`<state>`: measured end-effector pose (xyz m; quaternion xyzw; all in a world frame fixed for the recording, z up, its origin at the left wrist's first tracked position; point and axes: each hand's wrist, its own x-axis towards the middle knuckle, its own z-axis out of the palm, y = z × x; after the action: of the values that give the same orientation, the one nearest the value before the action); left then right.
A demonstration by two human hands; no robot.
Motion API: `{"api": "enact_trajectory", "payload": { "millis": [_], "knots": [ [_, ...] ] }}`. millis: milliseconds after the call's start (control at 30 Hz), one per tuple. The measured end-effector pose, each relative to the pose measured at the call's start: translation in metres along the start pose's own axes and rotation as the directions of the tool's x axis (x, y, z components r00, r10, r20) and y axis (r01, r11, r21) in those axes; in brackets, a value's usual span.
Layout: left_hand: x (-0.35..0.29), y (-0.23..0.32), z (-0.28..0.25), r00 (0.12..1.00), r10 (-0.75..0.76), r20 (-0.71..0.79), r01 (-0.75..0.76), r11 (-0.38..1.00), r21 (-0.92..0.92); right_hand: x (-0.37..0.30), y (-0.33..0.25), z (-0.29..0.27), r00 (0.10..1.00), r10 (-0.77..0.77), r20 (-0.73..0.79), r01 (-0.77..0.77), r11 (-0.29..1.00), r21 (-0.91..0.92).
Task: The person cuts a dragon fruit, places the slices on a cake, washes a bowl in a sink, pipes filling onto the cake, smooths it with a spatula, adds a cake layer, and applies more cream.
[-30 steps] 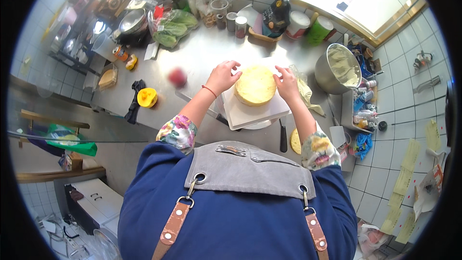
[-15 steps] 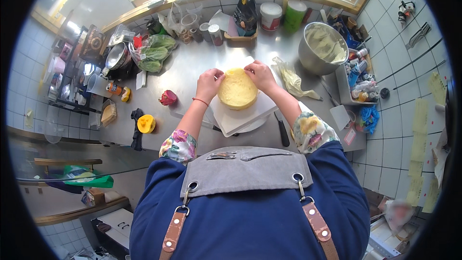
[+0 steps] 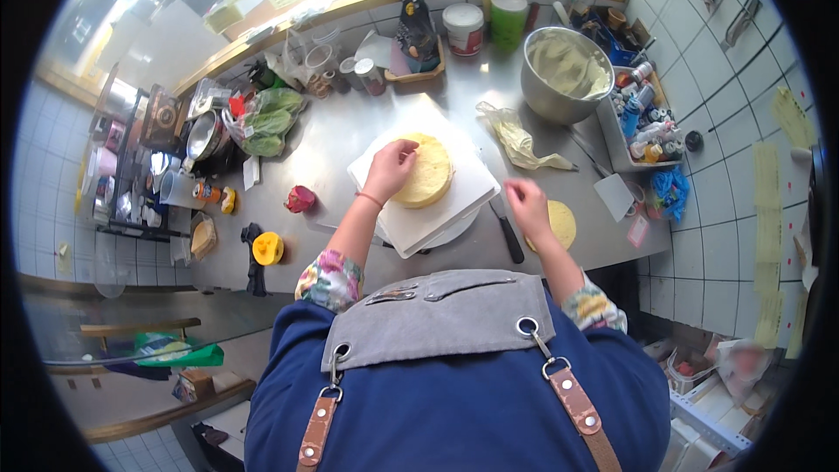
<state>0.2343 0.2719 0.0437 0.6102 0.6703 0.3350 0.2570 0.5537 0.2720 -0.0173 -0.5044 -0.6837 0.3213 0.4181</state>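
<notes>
A round yellow sponge cake (image 3: 433, 179) rests on a white square board (image 3: 463, 185), set over a round white plate or turntable (image 3: 459, 229). My left hand (image 3: 391, 168) is at the cake's upper left, its fingertips pinched together over the top; what they hold, if anything, is hidden. To the right of the board my right hand (image 3: 527, 206) hovers over the table, fingers curled in, with nothing I can name in them. Partly behind that forearm lies a second yellow sponge round (image 3: 562, 223). Between board and right hand is a knife with a dark handle (image 3: 510, 242).
A piping bag (image 3: 523, 140) lies right of the board, below a steel mixing bowl (image 3: 566, 74) with pale cream. At the left are a dragon fruit (image 3: 300, 200), a yellow object (image 3: 267, 248) and bagged greens (image 3: 269, 122). A crowded bin (image 3: 629, 153) stands at the right wall.
My right hand has left the cake and moved right and toward me. My left hand stays by the cake. The second sponge round has come into sight beside my right forearm.
</notes>
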Motion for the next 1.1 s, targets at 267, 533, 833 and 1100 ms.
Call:
{"api": "enact_trajectory", "payload": {
  "millis": [267, 533, 833, 1100],
  "knots": [
    [-0.026, 0.073, -0.017, 0.985, -0.158, -0.064, 0.084, 0.774, -0.628, -0.118, 0.011, -0.031, 0.94, 0.319, 0.119, -0.32, 0.947, -0.007],
    [-0.089, 0.202, 0.12, 0.404, 0.628, 0.665, -0.719, 0.667, -0.193, -0.103, 0.023, 0.031, 0.839, 0.182, 0.513, -0.019, 0.952, -0.305],
    [-0.15, 0.037, 0.068, 0.67, 0.002, 0.742, 0.531, 0.697, -0.481, -0.082, 0.059, 0.05, 0.911, 0.235, 0.34, 0.082, 0.705, -0.705],
    [-0.212, -0.015, 0.072, 0.659, -0.201, 0.725, 0.721, -0.107, -0.685, -0.11, 0.042, -0.043, 0.9, 0.37, 0.23, -0.185, 0.802, -0.568]
  ]
}}
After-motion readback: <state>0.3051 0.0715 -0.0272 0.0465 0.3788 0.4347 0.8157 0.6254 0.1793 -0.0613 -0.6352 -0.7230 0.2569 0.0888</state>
